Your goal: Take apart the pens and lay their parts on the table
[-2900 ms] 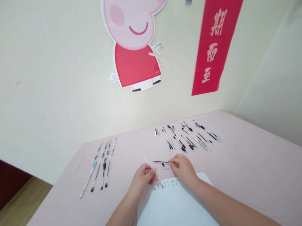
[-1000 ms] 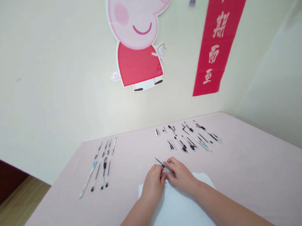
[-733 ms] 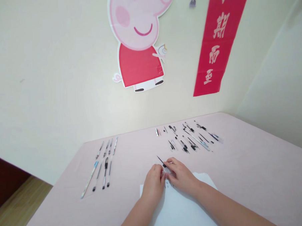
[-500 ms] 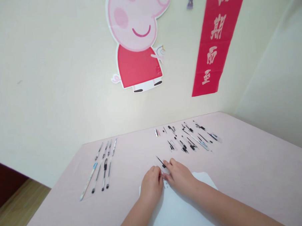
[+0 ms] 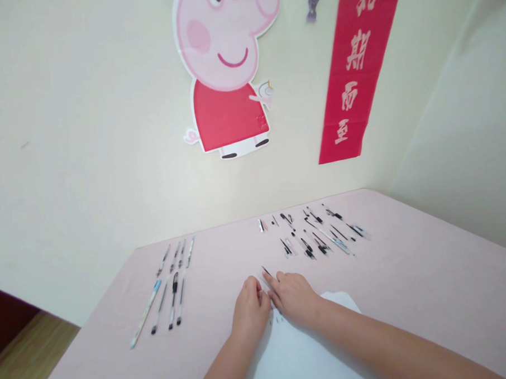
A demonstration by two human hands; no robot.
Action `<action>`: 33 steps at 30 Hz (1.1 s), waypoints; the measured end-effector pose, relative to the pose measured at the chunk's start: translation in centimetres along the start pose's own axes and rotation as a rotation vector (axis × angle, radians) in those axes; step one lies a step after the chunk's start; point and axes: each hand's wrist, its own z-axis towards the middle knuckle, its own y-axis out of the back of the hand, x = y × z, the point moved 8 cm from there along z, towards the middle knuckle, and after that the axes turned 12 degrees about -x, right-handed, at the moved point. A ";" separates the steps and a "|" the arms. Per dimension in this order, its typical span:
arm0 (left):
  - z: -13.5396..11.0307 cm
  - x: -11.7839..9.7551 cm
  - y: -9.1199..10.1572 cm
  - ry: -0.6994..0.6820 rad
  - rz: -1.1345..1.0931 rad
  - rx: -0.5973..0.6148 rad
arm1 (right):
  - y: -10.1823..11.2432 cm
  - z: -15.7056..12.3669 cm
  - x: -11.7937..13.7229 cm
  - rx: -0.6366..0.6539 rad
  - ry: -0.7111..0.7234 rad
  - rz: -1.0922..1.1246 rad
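ideally, the black refill [image 5: 265, 270] on the right hand's [image 5: 294, 296] far side is steadied; left hand [image 5: 250, 310] too is part-curled, both holds hidden.

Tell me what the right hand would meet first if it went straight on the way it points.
Past the thin dark stick it touches, the right hand would probably meet the left hand first; depth is unclear, so it might pass just over.

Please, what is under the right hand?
The tip of a dark rod shows past the right hand, and a white sheet shows on both sides of the arm. The rod's other end and whatever the palm covers cannot be seen.
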 end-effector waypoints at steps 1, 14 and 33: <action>0.1 0.0 -0.1 -0.009 0.009 0.002 | -0.1 0.0 0.0 -0.003 0.007 -0.005; -0.6 -1.7 -0.7 -0.197 0.209 0.153 | -1.3 2.6 -1.2 -0.024 -0.019 -0.131; -1.0 -2.7 -0.9 -0.260 0.267 0.232 | -2.1 8.4 -3.3 -0.022 -0.218 -0.231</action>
